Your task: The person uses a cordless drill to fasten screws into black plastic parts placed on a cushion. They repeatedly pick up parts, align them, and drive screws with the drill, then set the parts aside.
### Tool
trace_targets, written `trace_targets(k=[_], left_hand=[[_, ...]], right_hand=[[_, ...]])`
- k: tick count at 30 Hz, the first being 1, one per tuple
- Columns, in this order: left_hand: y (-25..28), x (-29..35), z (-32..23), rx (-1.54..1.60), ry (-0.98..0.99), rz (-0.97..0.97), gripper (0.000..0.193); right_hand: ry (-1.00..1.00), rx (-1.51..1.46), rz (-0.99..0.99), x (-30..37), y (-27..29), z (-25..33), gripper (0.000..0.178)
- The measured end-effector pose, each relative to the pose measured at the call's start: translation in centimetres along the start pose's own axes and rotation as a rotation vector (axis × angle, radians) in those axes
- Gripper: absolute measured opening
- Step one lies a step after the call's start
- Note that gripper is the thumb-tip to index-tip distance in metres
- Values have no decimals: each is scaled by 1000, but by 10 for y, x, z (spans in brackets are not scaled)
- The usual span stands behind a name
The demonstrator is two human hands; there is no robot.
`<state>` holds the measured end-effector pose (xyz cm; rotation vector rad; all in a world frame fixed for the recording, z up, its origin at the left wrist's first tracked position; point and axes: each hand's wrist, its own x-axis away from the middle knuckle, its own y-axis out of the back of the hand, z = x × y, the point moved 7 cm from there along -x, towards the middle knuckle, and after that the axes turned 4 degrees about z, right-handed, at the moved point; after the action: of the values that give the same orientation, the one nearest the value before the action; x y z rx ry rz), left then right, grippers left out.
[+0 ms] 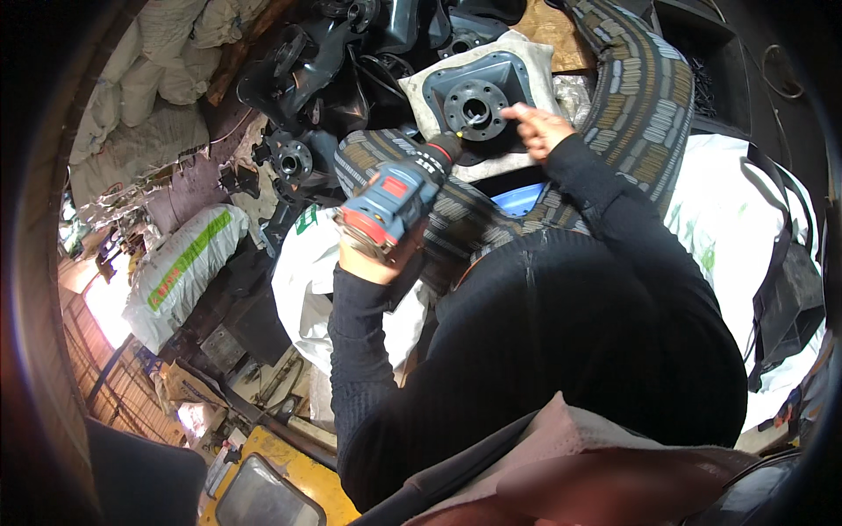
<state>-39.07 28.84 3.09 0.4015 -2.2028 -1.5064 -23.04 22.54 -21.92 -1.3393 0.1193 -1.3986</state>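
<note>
My left hand (372,263) is wrapped round the grip of a blue and red cordless drill (395,200). The drill points up and right, its dark chuck close to the lower left rim of a round flange with bolt holes (453,109). That flange sits in the middle of a dark metal housing (517,77), which rests on a white padded sack (537,61). My right hand (545,133) is at the right edge of the flange, thumb and index finger pressed together. Whatever they may pinch is too small to make out.
Several similar dark housings (294,162) are heaped at the far left. A patterned padded roll (645,96) curves round the work from the right. White sacks (715,206) stand at both sides, and a yellow surface (289,460) shows at lower left.
</note>
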Motion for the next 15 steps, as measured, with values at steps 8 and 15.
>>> trace_targets(k=[8, 15], left_hand=[[-9, -17, 55, 293, 259, 21, 41], [-20, -29, 64, 225, 247, 42, 38]], right_hand=[[323, 589, -409, -33, 15, 38, 31], [351, 512, -328, -51, 16, 24, 33]])
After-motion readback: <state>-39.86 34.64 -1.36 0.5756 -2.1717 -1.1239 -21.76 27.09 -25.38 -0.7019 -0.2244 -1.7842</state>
